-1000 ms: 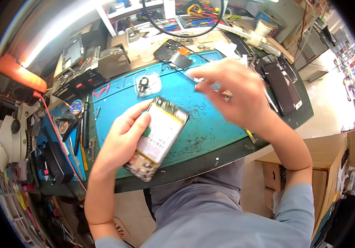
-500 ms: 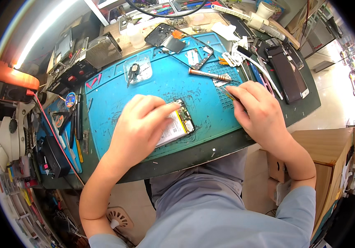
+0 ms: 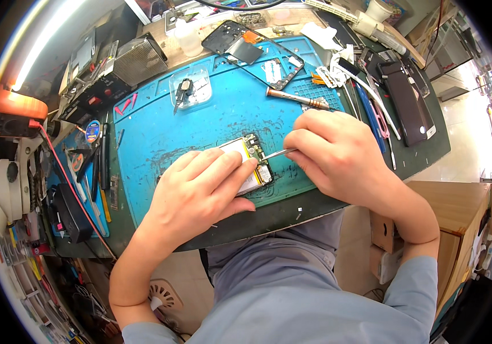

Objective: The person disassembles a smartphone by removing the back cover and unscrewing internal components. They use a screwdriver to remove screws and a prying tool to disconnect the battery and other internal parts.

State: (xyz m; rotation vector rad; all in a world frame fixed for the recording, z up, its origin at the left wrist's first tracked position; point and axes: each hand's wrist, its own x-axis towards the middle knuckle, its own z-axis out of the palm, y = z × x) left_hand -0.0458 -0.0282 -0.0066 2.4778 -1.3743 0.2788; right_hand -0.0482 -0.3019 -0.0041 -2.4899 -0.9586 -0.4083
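An opened phone (image 3: 234, 148) lies on the blue work mat (image 3: 154, 132), its white battery and green circuit board (image 3: 253, 150) exposed. My left hand (image 3: 197, 186) rests over the battery side, fingers stretched out and a fingertip touching the board's edge. Its thumb stands apart, near the phone's front edge. In my right hand (image 3: 335, 155), pinched between thumb and fingers, is a pair of metal tweezers (image 3: 278, 153). The tweezers' tip points left and reaches the circuit board; whether it grips anything is too small to tell. My left hand hides much of the battery.
Behind the phone are a clear plastic box (image 3: 191, 86) of small parts, a screwdriver (image 3: 297, 97) and a dark phone frame (image 3: 246, 49). Dark phones (image 3: 405, 106) and hand tools lie at right. A boxy device with a mesh side (image 3: 137, 60) stands back left, with pliers (image 3: 88, 159) nearer.
My right hand has moved left and nearer, bringing the tweezers to the circuit board. My left hand has lowered and spread over the phone. The view has shifted slightly.
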